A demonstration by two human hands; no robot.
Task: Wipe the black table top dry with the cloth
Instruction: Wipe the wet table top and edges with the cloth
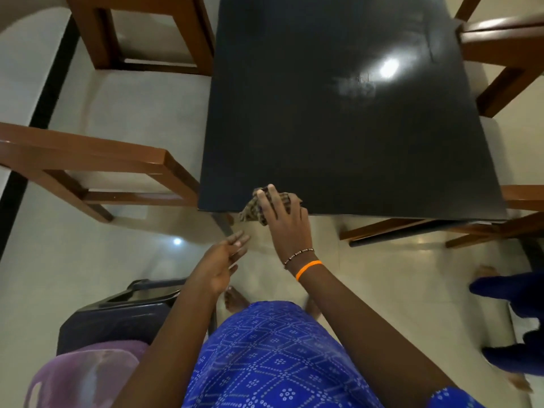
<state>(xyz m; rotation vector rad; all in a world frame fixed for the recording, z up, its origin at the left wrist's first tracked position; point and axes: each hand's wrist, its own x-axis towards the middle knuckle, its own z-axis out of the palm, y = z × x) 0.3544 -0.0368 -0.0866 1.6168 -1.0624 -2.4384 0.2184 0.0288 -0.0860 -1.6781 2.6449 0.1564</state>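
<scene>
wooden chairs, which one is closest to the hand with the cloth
The wooden chair at the table's near left corner, just left of the right hand pressing the cloth. The other chairs stand farther up or across.

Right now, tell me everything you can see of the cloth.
The cloth is a small rag with a brown and tan checked pattern, soft and crumpled into a bunch. It lies at the near edge of the black table top, close to its near left corner, with part of it hanging past the edge. The right hand presses flat on it, fingers spread, covering its middle. The left hand hangs open below the table edge and does not touch it.
</scene>
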